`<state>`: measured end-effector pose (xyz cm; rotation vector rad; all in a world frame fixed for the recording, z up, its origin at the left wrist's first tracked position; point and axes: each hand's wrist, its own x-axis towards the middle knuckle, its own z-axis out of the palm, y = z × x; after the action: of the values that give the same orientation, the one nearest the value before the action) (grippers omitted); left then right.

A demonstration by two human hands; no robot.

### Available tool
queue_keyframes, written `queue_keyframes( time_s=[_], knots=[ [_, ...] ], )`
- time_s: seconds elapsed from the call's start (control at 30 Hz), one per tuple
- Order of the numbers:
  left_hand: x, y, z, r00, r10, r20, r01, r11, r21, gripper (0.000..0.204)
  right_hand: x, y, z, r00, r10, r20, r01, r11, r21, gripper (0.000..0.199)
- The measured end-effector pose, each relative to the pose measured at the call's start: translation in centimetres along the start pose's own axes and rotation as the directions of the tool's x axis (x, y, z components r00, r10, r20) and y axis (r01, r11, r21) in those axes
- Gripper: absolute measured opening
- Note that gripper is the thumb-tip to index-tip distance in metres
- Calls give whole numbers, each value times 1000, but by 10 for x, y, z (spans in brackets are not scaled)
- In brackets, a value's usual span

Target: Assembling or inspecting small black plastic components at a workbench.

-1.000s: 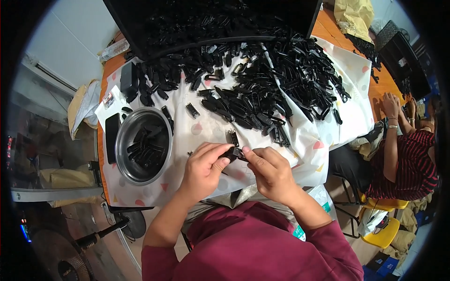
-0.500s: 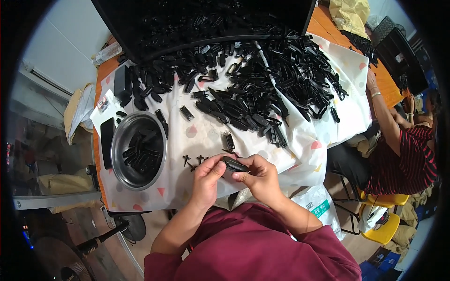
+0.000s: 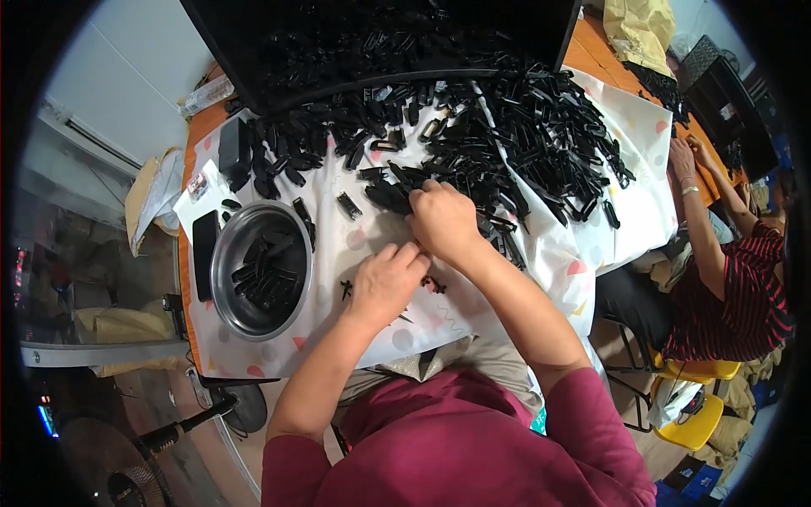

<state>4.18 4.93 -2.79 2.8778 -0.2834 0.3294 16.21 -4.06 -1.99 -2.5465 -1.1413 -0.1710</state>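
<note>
My right hand [image 3: 443, 221] reaches forward to the near edge of a pile of black plastic casings [image 3: 473, 144], with its fingers curled. Just nearer, my left hand [image 3: 389, 283] is low over the patterned tablecloth [image 3: 279, 355], fingers bent and drawn together close to my right wrist. What either hand grips is hidden under it. Small black pronged pieces [image 3: 434, 286] lie to the right of my left hand, and another pronged piece [image 3: 346, 289] is at its left. A single black casing with a pale inside [image 3: 348, 206] sits left of my right hand.
A steel bowl [image 3: 218, 291] with black casings inside stands at the left, beside a dark phone [image 3: 204, 253] and a black box [image 3: 234, 150]. A large black tray [image 3: 380, 76] full of parts rises at the back. At right, a co-worker's arm [image 3: 701, 220] rests by the table.
My hands have parted from the black casing they held together, which I no longer see. The right moved forward to the pile; the left turned palm down over the cloth.
</note>
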Motion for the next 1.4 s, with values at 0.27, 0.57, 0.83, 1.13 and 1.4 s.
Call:
queue_keyframes(
  time_s=[0.27, 0.57, 0.83, 1.13, 1.4],
  knots=[
    [-21, 0, -17, 736, -643, 209, 273, -1, -962, 28, -45, -5, -35, 988, 137, 78, -142, 554, 821, 22],
    [-12, 10, -26, 711, -643, 285, 296, -94, -951, 30, -67, -9, -40, 997, 81, 5, -47, 519, 853, 26],
    [-19, 11, -35, 842, -532, -92, 260, 550, -794, 26, -73, -9, -49, 966, -50, -255, 206, 746, 633, 30],
    [-17, 30, -14, 749, -576, 326, 40, -452, -891, 32, -85, -30, -47, 927, -75, -368, 247, 861, 445, 38],
    [-37, 27, -22, 681, -647, 342, 52, -423, -905, 25, -87, -39, -39, 926, 219, 308, -354, 216, 910, 19]
  ],
)
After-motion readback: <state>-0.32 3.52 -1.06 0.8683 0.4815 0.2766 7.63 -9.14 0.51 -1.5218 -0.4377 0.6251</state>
